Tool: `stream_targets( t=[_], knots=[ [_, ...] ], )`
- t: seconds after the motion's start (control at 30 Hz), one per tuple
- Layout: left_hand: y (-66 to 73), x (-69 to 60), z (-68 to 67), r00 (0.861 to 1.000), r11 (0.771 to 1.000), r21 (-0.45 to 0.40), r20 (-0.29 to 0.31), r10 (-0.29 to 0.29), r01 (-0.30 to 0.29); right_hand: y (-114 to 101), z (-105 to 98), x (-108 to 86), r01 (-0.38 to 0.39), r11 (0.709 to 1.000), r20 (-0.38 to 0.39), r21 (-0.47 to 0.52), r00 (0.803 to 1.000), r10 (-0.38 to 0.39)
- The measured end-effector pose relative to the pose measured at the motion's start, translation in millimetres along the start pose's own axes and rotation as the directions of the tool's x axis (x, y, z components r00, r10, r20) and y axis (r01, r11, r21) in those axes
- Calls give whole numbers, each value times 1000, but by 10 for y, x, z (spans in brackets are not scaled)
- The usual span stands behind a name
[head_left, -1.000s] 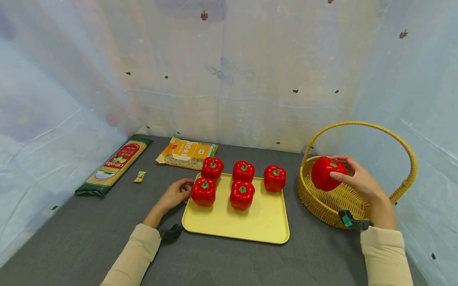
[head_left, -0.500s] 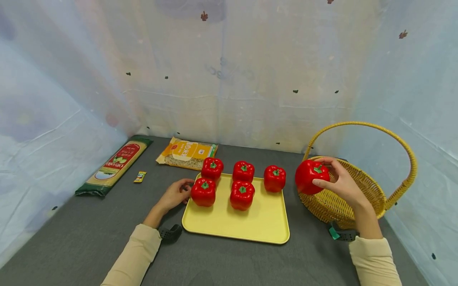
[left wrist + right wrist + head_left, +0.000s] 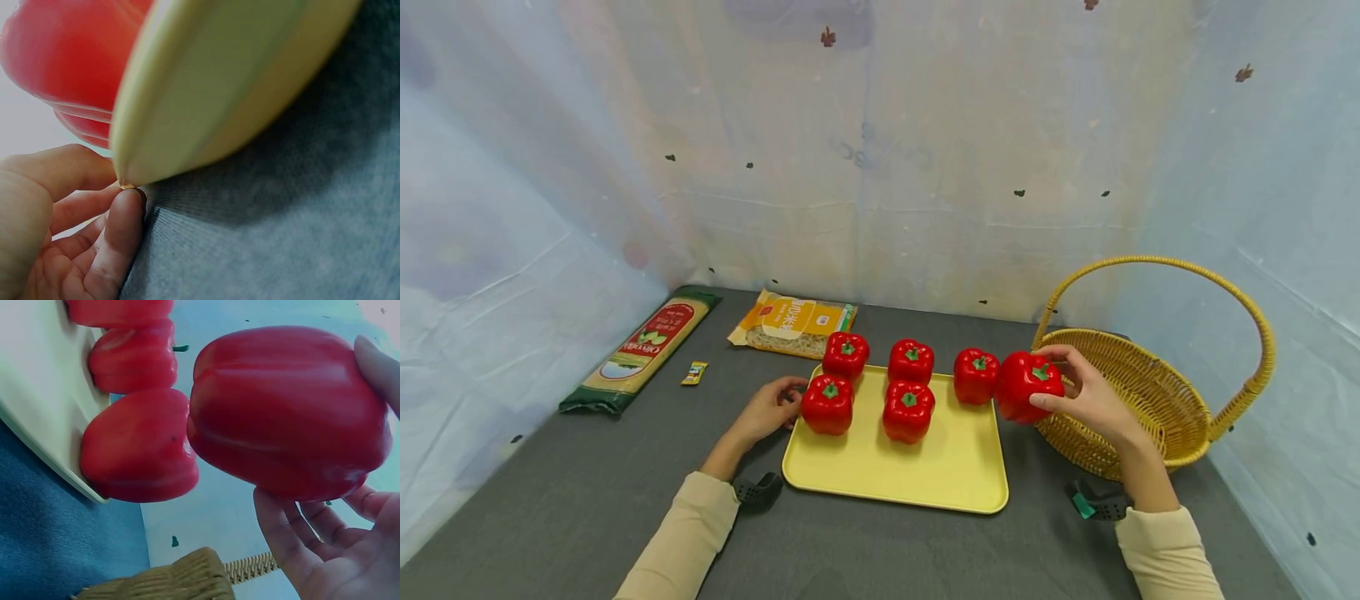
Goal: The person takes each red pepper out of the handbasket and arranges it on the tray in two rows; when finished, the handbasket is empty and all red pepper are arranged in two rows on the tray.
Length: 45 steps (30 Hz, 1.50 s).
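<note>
A red bell pepper [image 3: 1024, 388] with a green stem hangs in my right hand [image 3: 1088, 398], gripped between thumb and fingers. It is off the table, between the basket and the tray's right edge; in the right wrist view the held pepper [image 3: 287, 412] shows from its side. Several more red bell peppers [image 3: 907, 412] stand on the yellow tray [image 3: 940, 479], two in front and the others along the back. At the tray's left side, my left hand [image 3: 769, 408] pinches the rim; the left wrist view has thumb and fingers [image 3: 122, 228] meeting at the tray's edge [image 3: 134, 144].
A yellow wicker basket [image 3: 1187, 417] with a tall hoop handle stands at the right, just behind my right hand. A grain packet [image 3: 793, 322] lies behind the tray. Farther left are a long green-and-red packet [image 3: 643, 346] and a small yellow sachet [image 3: 695, 372].
My right hand has carried the pepper leftward from over the basket to near the tray's back right pepper. The left hand and tray have stayed put.
</note>
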<state>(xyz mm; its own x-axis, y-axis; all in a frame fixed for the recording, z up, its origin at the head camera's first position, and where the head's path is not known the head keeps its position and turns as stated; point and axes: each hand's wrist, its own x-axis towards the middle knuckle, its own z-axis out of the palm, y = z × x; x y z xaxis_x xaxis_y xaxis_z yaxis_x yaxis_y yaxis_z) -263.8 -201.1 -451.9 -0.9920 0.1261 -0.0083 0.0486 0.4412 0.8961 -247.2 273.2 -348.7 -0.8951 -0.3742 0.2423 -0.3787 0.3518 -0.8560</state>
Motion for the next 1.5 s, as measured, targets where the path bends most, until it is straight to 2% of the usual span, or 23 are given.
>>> stream_targets(
  t=[0.33, 0.6, 0.9, 1.13, 1.5],
  knots=[
    [2, 11, -1, 1000, 1000, -1, -1, 13, -13, -1, 117, 44, -13, 994, 32, -107, 999, 17],
    [-3, 20, -2, 1000, 1000, 0, 1, 5, -5, -4, 243, 75, 7, 967, 46, -255, 999, 5],
    [16, -6, 8, 1000, 1000, 6, 4, 4, -4, 30, 357, 86, 27, 942, 86, -336, 996, 2],
    [-12, 7, 7, 1000, 1000, 1, 2, -2, 2, 87, 422, 104, 54, 933, 127, -356, 992, -9],
    [-3, -4, 1, 1000, 1000, 12, -1, 8, -8, 111, 546, 111, 58, 904, 101, -424, 995, -17]
  ],
)
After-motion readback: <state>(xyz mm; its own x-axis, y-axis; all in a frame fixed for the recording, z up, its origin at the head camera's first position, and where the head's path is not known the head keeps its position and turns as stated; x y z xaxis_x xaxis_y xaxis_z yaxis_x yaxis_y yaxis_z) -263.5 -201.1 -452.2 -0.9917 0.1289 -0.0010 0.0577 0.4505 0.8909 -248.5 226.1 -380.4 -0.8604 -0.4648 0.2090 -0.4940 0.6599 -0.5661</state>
